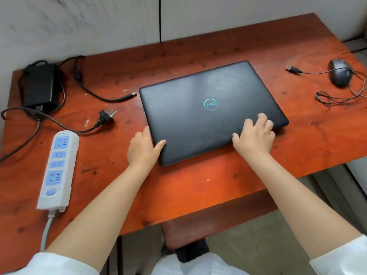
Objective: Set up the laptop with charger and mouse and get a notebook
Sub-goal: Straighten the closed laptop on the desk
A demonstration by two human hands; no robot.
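Observation:
A closed black laptop [198, 96] with a blue round logo lies in the middle of the red-brown wooden table [178, 187]. My left hand [142, 148] grips its near left corner, thumb on the lid. My right hand [255, 135] rests on the lid at the near right edge, fingers spread. The black charger brick [39, 84] sits at the far left; its round plug tip [132, 94] lies just left of the laptop and its wall plug [106, 116] lies loose nearby. A dark wired mouse [340, 73] sits at the far right, its USB plug [292, 68] loose. No notebook is visible.
A white power strip [57, 171] with blue sockets lies along the near left of the table, its grey cord running off the front edge. The mouse cable [335, 98] loops near the right edge. A white wall stands behind the table.

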